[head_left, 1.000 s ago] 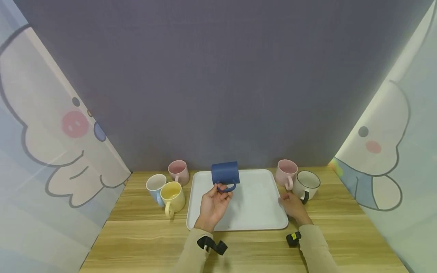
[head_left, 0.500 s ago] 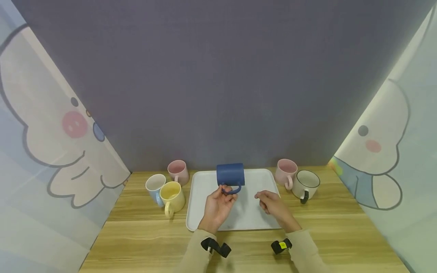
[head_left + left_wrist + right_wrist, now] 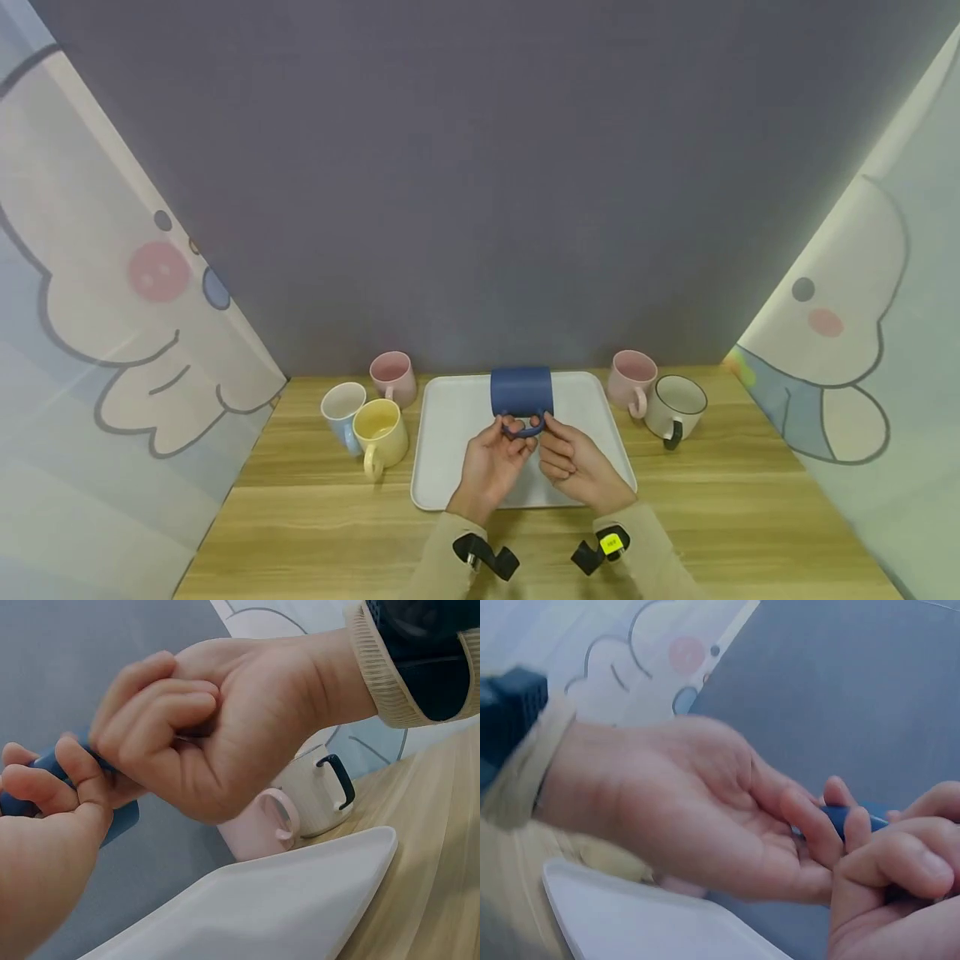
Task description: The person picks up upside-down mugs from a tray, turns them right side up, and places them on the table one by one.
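A dark blue mug (image 3: pixel 521 390) lies on its side in the air above the white tray, its handle toward me. My left hand (image 3: pixel 491 468), palm up, pinches the left part of the handle with fingers passing through the loop. My right hand (image 3: pixel 583 467) pinches the handle's right end, its other fingers curled. In the left wrist view the right hand (image 3: pixel 217 727) covers much of the blue mug (image 3: pixel 124 821). The left hand (image 3: pixel 682 810) spans the right wrist view, where only a sliver of blue shows between the fingers.
The white tray (image 3: pixel 438 483) lies on the wooden table (image 3: pixel 300 533). At its left stand a pink mug (image 3: pixel 401 387), a white-and-blue mug (image 3: pixel 337 414) and a yellow mug (image 3: pixel 386 446). On the right are another pink mug (image 3: pixel 622 390) and a cream mug with a black handle (image 3: pixel 663 421).
My right hand has come from the tray's right edge leftward to the blue mug's handle and now pinches it. The left hand has carried the mug a little to the right and nearer.
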`<state>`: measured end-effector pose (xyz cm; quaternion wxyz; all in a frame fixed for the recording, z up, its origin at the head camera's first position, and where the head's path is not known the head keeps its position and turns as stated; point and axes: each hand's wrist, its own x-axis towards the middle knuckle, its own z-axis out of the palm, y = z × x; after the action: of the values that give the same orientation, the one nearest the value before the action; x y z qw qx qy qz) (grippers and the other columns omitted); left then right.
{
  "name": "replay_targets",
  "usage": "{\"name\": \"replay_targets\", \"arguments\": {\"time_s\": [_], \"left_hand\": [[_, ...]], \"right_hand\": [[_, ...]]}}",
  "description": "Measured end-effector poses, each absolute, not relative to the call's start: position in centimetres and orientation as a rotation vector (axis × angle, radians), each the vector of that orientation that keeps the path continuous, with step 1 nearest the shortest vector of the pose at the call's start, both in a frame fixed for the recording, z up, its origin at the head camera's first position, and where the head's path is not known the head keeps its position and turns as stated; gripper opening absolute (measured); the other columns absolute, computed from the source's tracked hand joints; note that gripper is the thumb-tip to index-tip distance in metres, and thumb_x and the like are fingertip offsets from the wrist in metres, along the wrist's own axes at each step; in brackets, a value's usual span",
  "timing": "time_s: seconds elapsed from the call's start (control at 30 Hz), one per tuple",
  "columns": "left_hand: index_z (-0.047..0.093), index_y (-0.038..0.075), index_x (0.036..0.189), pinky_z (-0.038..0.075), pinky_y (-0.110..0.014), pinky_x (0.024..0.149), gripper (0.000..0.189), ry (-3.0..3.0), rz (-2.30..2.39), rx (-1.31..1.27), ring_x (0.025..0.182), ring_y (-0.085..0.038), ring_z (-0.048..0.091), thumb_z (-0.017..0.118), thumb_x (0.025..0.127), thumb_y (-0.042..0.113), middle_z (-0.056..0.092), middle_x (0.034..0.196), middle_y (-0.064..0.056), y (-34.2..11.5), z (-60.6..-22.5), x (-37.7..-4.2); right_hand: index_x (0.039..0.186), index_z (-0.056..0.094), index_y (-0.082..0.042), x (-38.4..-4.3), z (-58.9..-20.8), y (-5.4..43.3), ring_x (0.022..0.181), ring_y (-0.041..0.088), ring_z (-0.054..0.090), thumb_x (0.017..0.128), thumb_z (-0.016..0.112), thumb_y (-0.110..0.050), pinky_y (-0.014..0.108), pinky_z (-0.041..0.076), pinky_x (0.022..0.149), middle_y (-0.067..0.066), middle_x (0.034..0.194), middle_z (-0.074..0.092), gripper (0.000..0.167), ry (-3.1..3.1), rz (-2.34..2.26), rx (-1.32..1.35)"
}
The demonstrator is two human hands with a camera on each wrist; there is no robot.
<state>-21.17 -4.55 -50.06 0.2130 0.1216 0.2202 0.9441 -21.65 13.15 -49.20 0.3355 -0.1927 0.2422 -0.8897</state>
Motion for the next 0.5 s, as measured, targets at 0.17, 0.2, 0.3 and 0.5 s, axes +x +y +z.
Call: {"name": "replay_targets", "arguments": {"time_s": [0.17, 0.2, 0.3, 0.5], "left_hand": [[0.054, 0.018, 0.094, 0.046, -0.023, 0.090, 0.040, 0.693, 2.605, 0.382, 0.069, -0.003, 0.049, 0.019, 0.113, 0.019, 0.058, 0.091, 0.008, -4.71, -49.77, -20.87], [0.055, 0.018, 0.094, 0.047, -0.023, 0.089, 0.040, 0.712, 2.596, 0.393, 0.070, -0.003, 0.050, 0.020, 0.113, 0.018, 0.059, 0.092, 0.009, -4.73, -49.72, -20.83], [0.058, 0.018, 0.094, 0.047, -0.022, 0.087, 0.041, 0.801, 2.566, 0.378, 0.073, -0.002, 0.053, 0.022, 0.113, 0.017, 0.062, 0.093, 0.009, -4.72, -49.66, -20.80], [0.066, 0.004, 0.105, 0.051, -0.023, 0.078, 0.028, 1.434, 2.403, 0.208, 0.068, -0.004, 0.053, 0.043, 0.110, 0.018, 0.062, 0.084, 0.009, -5.06, -49.93, -21.06]], "right_hand": [[0.111, 0.054, -0.011, -21.53, -48.96, 12.37, 0.046, 0.007, 0.010, 0.113, 0.005, -0.032, 0.019, 0.009, 0.049, -0.009, 0.061, 0.032, 0.054, 0.431, -2.314, -0.594], [0.111, 0.054, -0.011, -21.48, -48.91, 12.28, 0.046, 0.007, 0.010, 0.113, 0.005, -0.032, 0.018, 0.009, 0.049, -0.009, 0.061, 0.031, 0.053, 0.414, -2.319, -0.606], [0.108, 0.055, -0.011, -21.29, -48.77, 12.18, 0.046, 0.008, 0.010, 0.112, 0.005, -0.032, 0.019, 0.009, 0.048, -0.008, 0.061, 0.026, 0.054, 0.420, -2.342, -0.648], [0.103, 0.053, -0.013, -20.84, -48.32, 12.88, 0.047, 0.014, 0.007, 0.112, 0.004, -0.027, 0.025, 0.005, 0.047, -0.002, 0.059, 0.020, 0.052, 0.784, -2.388, -0.735]]}}
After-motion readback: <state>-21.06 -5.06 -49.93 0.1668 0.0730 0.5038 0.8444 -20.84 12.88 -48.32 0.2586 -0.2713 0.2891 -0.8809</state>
